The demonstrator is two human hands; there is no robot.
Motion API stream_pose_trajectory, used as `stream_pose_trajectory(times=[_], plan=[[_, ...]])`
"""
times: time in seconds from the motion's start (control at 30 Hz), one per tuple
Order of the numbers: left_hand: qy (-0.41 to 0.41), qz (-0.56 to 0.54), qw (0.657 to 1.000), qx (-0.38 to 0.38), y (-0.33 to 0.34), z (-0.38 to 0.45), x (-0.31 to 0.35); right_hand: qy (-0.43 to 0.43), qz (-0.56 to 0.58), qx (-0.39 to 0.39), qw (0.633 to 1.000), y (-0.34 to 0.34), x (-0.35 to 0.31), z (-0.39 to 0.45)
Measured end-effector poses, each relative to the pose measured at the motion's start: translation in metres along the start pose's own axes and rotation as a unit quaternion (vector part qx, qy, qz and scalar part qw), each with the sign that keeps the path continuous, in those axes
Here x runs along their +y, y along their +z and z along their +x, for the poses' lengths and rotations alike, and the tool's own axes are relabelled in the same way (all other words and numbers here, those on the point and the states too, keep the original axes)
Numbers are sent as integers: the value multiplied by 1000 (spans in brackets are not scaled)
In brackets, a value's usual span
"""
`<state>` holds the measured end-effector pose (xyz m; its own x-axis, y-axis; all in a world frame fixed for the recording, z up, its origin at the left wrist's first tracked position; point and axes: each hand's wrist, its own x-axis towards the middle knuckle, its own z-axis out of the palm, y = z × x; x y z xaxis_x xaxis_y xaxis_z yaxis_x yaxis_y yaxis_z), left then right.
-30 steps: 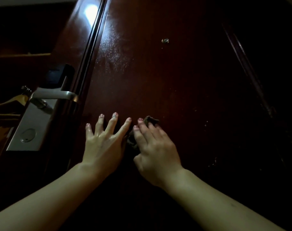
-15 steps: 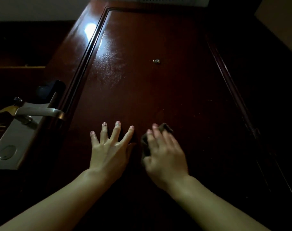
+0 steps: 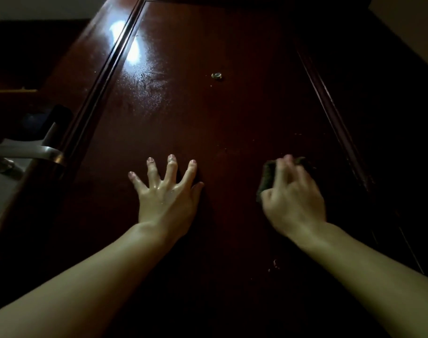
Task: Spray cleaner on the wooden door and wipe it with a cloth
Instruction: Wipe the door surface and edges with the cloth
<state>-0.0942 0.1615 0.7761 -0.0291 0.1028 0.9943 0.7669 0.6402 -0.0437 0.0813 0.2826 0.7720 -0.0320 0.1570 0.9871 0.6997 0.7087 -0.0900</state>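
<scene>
Your right hand presses the soft, limp cloth bunched against the slick wooden door; your left hand braces, fingers spread wide.

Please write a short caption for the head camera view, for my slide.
Left hand braces flat on the wooden door while the right hand wipes with a dark cloth.

The broad flat panel of the wooden door offers open surface above and between the two hands. The left hand lies spread flat on it, the right hand presses a dark cloth well apart. Obstacles: the small peephole higher up, raised moulding on the right, and the metal lever handle projecting at the left edge.
</scene>
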Motion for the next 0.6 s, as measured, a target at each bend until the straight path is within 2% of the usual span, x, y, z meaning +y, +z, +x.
stream_pose_trajectory(times=[0.07, 0.17, 0.27, 0.33, 0.47, 0.6], plan=[[-7, -13, 1000, 1, 1, 4, 9, -107, 13, -9, 994, 5, -31, 5], [-10, 4, 1000, 7, 5, 1, 8, -263, 41, -12, 964, 10, -71, 22], [-20, 7, 1000, 21, 3, 0, 8, -315, 25, -2, 949, 14, -78, 43], [-32, -2, 999, 21, 0, 3, 11, -264, 24, 6, 964, 13, -66, 58], [-23, 38, 999, 9, -6, 11, 15, -97, 0, 10, 995, 1, 0, 78], [3, 37, 999, -1, -10, 28, 46, 72, -14, 7, 997, -8, 87, 50]])
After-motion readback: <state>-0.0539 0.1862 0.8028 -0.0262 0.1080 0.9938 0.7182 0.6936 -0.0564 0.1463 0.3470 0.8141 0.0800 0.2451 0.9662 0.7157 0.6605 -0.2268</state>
